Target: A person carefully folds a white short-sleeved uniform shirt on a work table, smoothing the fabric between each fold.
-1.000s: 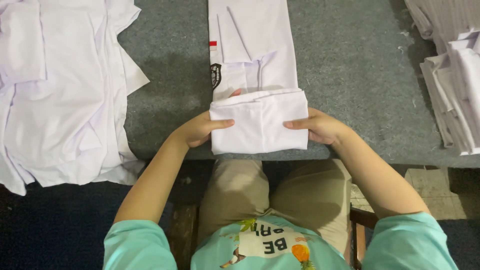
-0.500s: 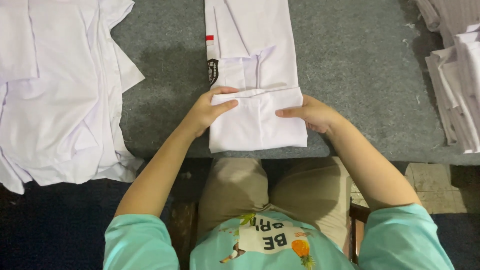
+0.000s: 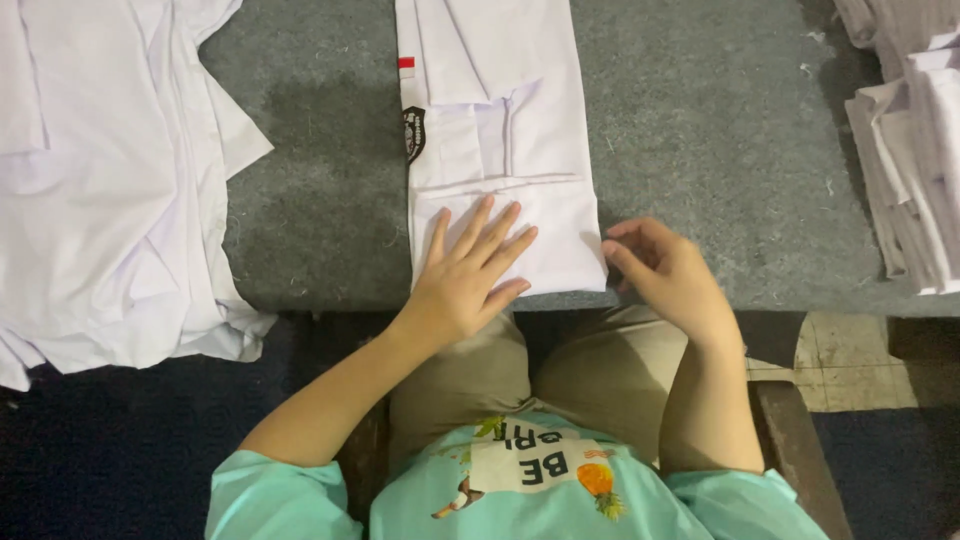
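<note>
Here white folded shirt (image 3: 500, 150), black badge, left hand (image 3: 465, 275) flat atop.

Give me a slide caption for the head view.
Left hand pressed flat on folded white shirt on grey table; right hand at its corner.

Black badge (image 3: 413, 133), red tag (image 3: 405, 62)

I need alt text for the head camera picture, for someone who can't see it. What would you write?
A seated person presses the left hand flat on a folded white shirt on a grey table, the right hand at its right edge. Loose white shirts lie left, a folded stack right.
</note>
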